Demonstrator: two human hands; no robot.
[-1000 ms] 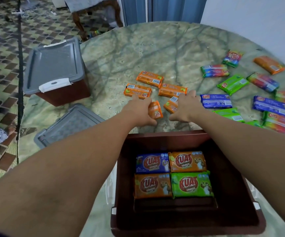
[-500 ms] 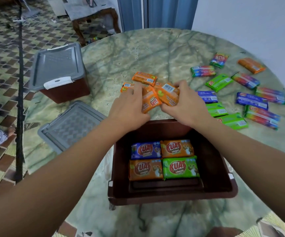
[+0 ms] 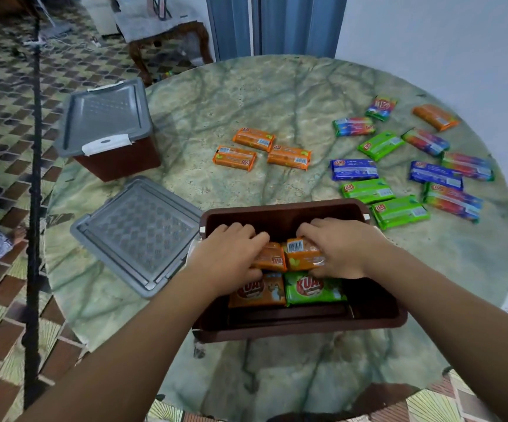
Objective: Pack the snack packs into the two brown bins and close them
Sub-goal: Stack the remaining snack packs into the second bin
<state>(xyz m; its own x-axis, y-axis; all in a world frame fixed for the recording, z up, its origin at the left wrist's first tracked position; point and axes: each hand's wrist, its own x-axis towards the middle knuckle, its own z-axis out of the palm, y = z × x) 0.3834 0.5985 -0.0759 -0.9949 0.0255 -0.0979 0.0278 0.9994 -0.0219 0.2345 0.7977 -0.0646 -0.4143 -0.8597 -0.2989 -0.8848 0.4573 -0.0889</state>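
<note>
Packing step: inside the open brown bin [image 3: 377,322], left hand [image 3: 225,260] and right hand [image 3: 342,249] each have a curled grip on an orange snack pack [image 3: 303,254], so next I'd guess drop them flat, then grab the three orange ones [image 3: 289,156] just beyond the bin.

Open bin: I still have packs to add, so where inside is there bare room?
The open bin has bare floor right of the green pack and along its near wall. The middle is crowded.
</note>
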